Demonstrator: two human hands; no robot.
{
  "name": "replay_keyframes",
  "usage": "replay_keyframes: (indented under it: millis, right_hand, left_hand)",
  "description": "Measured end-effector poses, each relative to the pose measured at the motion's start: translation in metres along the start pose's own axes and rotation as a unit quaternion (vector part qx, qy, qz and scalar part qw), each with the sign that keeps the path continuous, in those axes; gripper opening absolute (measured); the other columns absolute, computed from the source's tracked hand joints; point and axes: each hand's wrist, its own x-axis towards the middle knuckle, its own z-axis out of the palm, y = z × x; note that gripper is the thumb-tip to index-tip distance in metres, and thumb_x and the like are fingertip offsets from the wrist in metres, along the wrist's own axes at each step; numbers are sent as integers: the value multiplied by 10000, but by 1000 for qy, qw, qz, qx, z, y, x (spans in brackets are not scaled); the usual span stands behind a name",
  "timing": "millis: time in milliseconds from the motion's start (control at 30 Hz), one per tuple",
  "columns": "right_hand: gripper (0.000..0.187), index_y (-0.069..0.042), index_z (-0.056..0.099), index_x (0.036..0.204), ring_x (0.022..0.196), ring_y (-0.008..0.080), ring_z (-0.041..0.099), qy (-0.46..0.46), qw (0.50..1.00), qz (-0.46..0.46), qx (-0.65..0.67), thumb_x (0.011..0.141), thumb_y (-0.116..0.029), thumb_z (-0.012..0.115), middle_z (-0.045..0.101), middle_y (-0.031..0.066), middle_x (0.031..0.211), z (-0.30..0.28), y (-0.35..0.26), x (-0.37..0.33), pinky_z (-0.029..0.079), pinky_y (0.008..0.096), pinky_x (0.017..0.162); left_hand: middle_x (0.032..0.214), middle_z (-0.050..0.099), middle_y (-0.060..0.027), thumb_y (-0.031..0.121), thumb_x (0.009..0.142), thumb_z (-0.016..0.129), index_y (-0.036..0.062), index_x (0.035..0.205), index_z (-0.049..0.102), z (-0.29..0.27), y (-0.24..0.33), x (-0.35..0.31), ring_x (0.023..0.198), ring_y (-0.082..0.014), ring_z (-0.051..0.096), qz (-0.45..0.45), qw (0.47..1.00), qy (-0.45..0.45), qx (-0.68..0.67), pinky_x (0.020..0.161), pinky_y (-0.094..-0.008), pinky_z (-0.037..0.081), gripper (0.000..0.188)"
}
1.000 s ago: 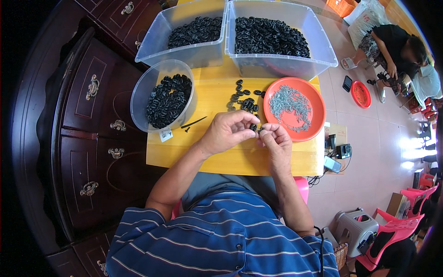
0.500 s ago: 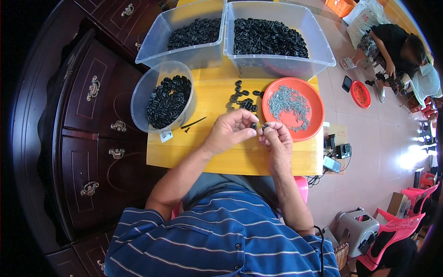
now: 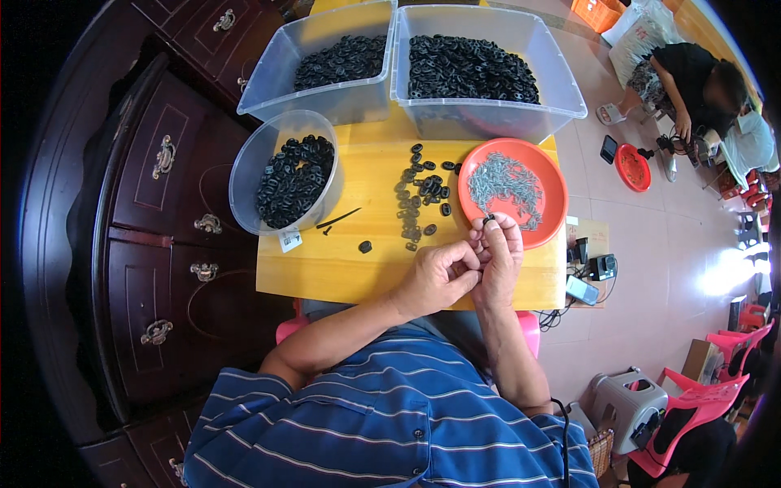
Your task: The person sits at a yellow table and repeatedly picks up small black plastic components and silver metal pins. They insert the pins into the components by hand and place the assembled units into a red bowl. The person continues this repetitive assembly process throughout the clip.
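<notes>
My right hand [image 3: 498, 259] is closed, thumb and fingers pinching a small black part [image 3: 488, 218] over the near rim of the red plate [image 3: 556, 213]. The plate holds a heap of small silvery screws [image 3: 506, 180]. My left hand [image 3: 439, 281] is just left of it, fingers curled and thumb pressed in, its fingertips against the right hand; anything they hold is hidden. Beyond my hands, several loose black oval pieces [image 3: 431, 189] with holes are scattered on the yellow table [image 3: 325, 272]. One black piece [image 3: 365, 246] lies apart, left of my left hand.
A round clear tub [image 3: 325, 191] of black pieces stands at the left, near a thin dark rod [image 3: 339, 217]. Two clear bins [image 3: 325, 96] of black pieces stand at the back. A dark cabinet [image 3: 154, 244] borders the left. Another person [image 3: 691, 81] sits at the far right.
My left hand has come down toward me, and a black piece now lies on the table left of it. More loose pieces show where that hand was. My right hand has shifted slightly rightward.
</notes>
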Motion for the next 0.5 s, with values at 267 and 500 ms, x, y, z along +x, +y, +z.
replay_keyframes:
  millis: [267,500]
  right_hand:
    - [112,-50,611,1094,820,113,618,-54,998,13,-40,984,-44,622,687,69,948,1,1,-2,508,239,763]
    - [141,-33,627,1124,830,96,647,-83,991,23,-98,983,-36,625,689,35,924,0,2,-2,499,238,772]
  left_hand:
    - [779,618,8,-12,881,667,29,1006,634,-11,10,-4,646,-32,535,14,998,-14,59,592,-216,453,135]
    - [883,596,47,-38,924,635,8,1121,647,-48,9,2,735,3,513,32,998,58,10,655,-170,440,203]
